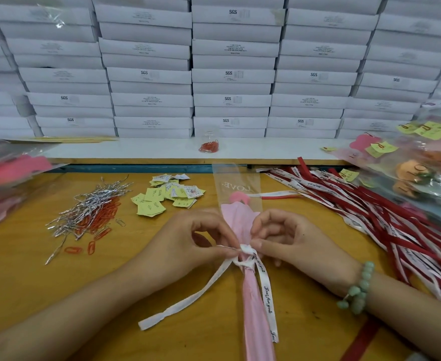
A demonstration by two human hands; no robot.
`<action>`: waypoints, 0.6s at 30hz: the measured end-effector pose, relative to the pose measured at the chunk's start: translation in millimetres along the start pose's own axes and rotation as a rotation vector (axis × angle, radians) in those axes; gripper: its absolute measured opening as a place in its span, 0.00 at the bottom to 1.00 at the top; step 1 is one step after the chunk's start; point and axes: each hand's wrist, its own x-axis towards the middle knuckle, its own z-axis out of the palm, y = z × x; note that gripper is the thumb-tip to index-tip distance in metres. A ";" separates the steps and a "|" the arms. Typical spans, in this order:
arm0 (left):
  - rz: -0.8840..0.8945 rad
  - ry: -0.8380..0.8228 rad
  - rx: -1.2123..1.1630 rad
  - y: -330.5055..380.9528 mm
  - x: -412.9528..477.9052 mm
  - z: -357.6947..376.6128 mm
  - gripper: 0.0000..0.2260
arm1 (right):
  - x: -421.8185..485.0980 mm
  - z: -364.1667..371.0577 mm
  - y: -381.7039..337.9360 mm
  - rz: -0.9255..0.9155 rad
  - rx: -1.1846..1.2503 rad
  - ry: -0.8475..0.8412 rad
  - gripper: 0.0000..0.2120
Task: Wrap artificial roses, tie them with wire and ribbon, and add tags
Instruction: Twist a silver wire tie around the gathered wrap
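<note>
A pink wrapped rose lies lengthwise on the wooden table, its head inside a clear sleeve printed LOVE. A white printed ribbon is knotted round the neck of the wrap, with two tails trailing toward me. My left hand pinches the ribbon at the left side of the knot. My right hand pinches the ribbon on the knot's right side. Both hands sit close together over the wrap.
Silver wire ties and red paper clips lie at the left. Yellow and white tags sit behind the hands. Red and white ribbons fan out at the right. Bagged roses lie far right. White boxes are stacked behind.
</note>
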 end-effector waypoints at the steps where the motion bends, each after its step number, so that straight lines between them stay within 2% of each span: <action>1: -0.015 -0.008 -0.016 -0.9 0.6 -1.3 0.05 | 0.2 -1.7 -0.9 0.017 -0.023 -0.005 0.07; 7: -0.084 -0.096 -0.113 -5.8 2.4 -9.7 0.07 | 3.5 -20.8 -9.2 0.210 -0.078 -0.089 0.09; 12: -0.094 -0.167 -0.160 -6.5 2.6 -12.1 0.07 | 5.9 -36.4 -13.5 0.373 0.030 -0.155 0.11; 18: -0.116 -0.355 -0.241 -3.2 -0.3 -9.9 0.11 | 9.1 -46.7 -7.9 0.394 -0.086 -0.233 0.09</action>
